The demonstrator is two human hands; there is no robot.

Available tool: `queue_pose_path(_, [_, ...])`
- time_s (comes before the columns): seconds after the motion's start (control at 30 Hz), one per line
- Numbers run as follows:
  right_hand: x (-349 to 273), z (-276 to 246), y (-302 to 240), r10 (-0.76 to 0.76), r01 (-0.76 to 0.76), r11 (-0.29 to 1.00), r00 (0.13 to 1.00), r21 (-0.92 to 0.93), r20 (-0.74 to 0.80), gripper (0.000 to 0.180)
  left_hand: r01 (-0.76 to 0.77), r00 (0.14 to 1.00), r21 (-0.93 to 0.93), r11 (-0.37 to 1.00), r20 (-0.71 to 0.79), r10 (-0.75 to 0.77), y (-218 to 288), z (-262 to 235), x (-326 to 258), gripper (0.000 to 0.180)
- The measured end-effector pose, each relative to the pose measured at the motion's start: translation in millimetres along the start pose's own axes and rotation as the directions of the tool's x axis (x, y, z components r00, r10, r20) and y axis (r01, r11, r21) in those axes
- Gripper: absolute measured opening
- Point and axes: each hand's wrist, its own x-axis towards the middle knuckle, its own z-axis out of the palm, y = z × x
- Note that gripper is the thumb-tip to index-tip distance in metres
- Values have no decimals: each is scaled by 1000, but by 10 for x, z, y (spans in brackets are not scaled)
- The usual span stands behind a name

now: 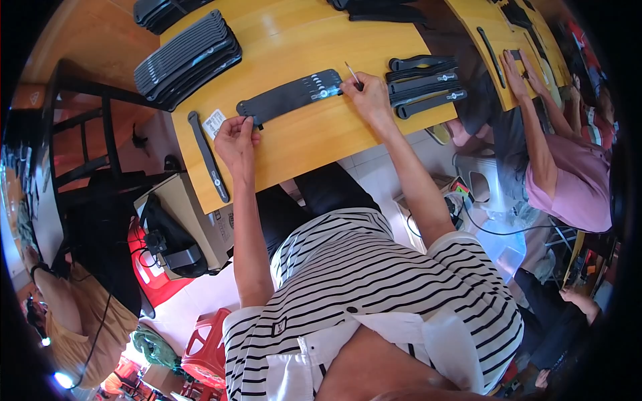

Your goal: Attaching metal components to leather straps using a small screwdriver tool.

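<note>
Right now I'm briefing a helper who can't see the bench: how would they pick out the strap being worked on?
On the yellow wooden table, look between the person's two hands. The long black strap lies flat and alone there, its left end pinched by the left hand, its right end touched by the right hand. Unlike the stacked straps behind and the finished pile to the right, it lies single.

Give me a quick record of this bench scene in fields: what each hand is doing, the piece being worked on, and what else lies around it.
left hand: pinches the left end of the black strap, holding it flat
right hand: grips a thin stick-like tool at the strap's right end
surface: yellow wooden table
beside left hand: small white tag and a single narrow strap
far left: stacked straps
right of work: pile of straps
neighbour: another person's hands on the next table
</note>
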Motion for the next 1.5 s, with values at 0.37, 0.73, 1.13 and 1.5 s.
queue_pose_path(0.37, [-1,-7,-33,16,-16,1000,1000,-1,-7,19,9,1000,8,1000,-8,-9,0,8,24,11])
queue_pose_path(0.73, [-6,1,-76,12,-13,999,1000,-48,-21,19,8,1000,21,1000,-26,-7,9,23,27,12])
queue_pose_path(1.13, [15,61,-5,0,-5,997,998,-77,-65,20,-15,1000,26,1000,-27,15,-20,46,31,13])
queue_pose_path(1.5, [5,34,-72,26,-30,995,999,-95,-37,20,-14,998,90,996,-53,19,42,63,-2,13])
